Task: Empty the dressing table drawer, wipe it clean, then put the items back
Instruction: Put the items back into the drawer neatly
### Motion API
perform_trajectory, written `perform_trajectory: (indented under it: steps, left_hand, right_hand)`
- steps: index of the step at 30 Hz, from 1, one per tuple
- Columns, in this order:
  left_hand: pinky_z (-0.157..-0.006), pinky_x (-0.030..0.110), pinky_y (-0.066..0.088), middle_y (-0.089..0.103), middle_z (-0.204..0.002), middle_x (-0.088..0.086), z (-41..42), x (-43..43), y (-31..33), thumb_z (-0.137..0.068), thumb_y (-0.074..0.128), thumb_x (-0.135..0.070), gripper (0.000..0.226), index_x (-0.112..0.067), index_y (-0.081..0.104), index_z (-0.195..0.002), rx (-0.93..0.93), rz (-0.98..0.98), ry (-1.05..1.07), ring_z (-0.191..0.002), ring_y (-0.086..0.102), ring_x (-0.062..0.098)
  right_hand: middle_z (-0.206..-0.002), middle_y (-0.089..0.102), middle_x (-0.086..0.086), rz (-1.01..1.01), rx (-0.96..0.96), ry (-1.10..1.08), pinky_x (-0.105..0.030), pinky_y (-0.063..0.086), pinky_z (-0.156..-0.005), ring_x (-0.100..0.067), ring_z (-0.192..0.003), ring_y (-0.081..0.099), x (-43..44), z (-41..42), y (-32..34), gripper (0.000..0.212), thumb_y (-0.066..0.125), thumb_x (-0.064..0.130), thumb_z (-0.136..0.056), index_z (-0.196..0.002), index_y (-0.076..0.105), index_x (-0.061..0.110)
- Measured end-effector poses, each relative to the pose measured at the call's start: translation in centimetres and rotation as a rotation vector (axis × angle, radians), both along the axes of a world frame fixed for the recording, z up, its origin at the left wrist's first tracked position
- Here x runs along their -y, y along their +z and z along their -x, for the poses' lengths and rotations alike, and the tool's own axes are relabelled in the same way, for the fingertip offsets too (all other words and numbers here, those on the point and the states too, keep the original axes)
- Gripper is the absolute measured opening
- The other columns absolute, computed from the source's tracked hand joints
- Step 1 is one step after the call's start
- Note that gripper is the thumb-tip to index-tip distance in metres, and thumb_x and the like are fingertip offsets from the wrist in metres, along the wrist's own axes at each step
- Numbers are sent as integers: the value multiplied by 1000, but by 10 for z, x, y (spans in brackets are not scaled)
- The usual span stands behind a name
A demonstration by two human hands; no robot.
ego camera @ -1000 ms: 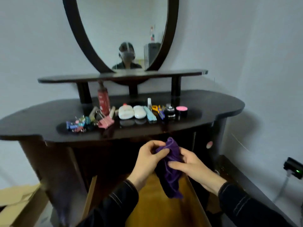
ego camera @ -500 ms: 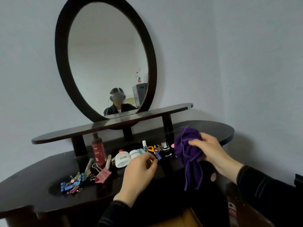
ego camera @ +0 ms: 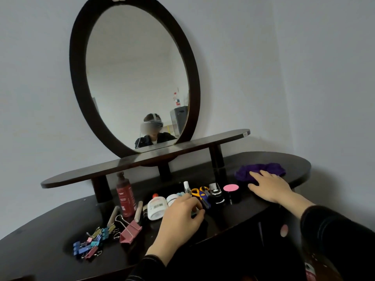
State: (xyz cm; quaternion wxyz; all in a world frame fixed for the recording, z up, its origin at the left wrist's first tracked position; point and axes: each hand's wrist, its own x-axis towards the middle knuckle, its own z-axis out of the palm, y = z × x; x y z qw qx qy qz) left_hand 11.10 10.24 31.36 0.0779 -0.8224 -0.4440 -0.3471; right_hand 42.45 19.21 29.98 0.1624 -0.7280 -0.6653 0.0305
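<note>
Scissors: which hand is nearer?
Left. The left hand pinches a teal item right beside the scissors; the right hand rests on the purple cloth, farther right.

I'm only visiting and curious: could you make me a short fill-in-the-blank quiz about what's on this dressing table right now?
1. The right hand lies flat on a ____ cloth.
2. The ____ hand curls its fingers over the light-blue item.
3. The biggest binder clip is ____.
4. The tall bottle standing on the tabletop is ____.

Missing words: purple; left; pink; red.
</note>
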Motion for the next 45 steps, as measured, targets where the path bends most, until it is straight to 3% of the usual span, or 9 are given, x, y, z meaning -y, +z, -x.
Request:
perform_trajectory:
  steps: [6, 11, 14, 18, 22, 28, 34, 40, 45]
  left_hand:
    - [-72, 30, 48, 57, -91, -10, -2, 3, 1, -91, 60, -26, 7, -21, 65, -91, 5, 21, 66, -86, 53, 8]
    - [-68, 27, 48, 53, -93, -12, 4, 7, 4, -90, 57, -21, 11, -24, 64, -97, 130, 10, 215, -82, 54, 7]
    - [-78, 28, 49, 53, -106, -11, 3, 5, 1, -92, 56, -31, 25, -28, 66, -115, -20, 58, 186, -100, 51, 9]
    - [-82, 30, 51, 52, -105, -12, 2, 2, 0, -92, 57, -48, 32, -30, 68, -116, -109, 113, 168, -103, 52, 8]
    - [-74, 27, 50, 46, -93, -15, 2, 3, 0, -85, 65, -52, 28, -26, 64, -96, -47, 85, 159, -88, 52, 7]
    - [-58, 22, 39, 46, -89, -9, 0, 13, -1, -79, 66, -26, 18, -20, 50, -81, 25, 99, 244, -76, 52, 13]
    - [-60, 15, 33, 47, -99, -8, 5, 24, 2, -78, 70, -18, 24, -23, 52, -93, 384, 198, 259, -85, 49, 4]
    - [-51, 20, 48, 64, -96, 5, 16, 34, 1, -94, 55, -11, 11, -16, 64, -92, 1014, 260, 157, -64, 59, 18]
    - [-56, 25, 53, 66, -103, 14, 22, 33, 1, -97, 55, -3, 15, -12, 68, -98, 1107, 334, 96, -65, 62, 18]
  right_hand:
    - [-165, 24, -9, -176, 124, -39, -44, 38, -111, -34, -145, 32, 16, 15, 1, 58, 41, 38, -103, -158, 26, 30]
    - [-129, 54, -6, -587, 247, 104, -38, 51, -83, -29, -109, 55, 57, 62, 6, 50, 65, 13, -84, -134, 58, 17]
    - [-118, 57, -2, -691, 199, 286, -36, 53, -77, -26, -101, 57, 72, 100, 9, 50, 69, 7, -77, -125, 63, 19]
    - [-119, 57, 1, -705, 79, 407, -26, 49, -74, -20, -105, 56, 73, 138, 9, 48, 72, 8, -80, -125, 63, 22]
    - [-119, 55, 6, -654, -21, 423, -19, 44, -67, -13, -105, 52, 65, 140, 6, 33, 62, 15, -92, -123, 58, 25]
    - [-113, 55, 7, -674, -99, 395, -17, 44, -67, -8, -99, 50, 66, 135, 1, 20, 58, 17, -95, -113, 62, 24]
    - [-115, 52, 10, -660, -189, 376, -14, 39, -65, -3, -98, 46, 69, 133, -1, 19, 55, 18, -98, -115, 61, 25]
    - [-113, 53, 15, -645, -357, 346, -20, 51, -77, -3, -101, 51, 78, 124, -11, 20, 56, 16, -99, -117, 61, 23]
    - [-91, 58, 19, -638, -656, 349, -11, 48, -69, 1, -84, 60, 100, 130, -18, 22, 65, 12, -92, -105, 63, 28]
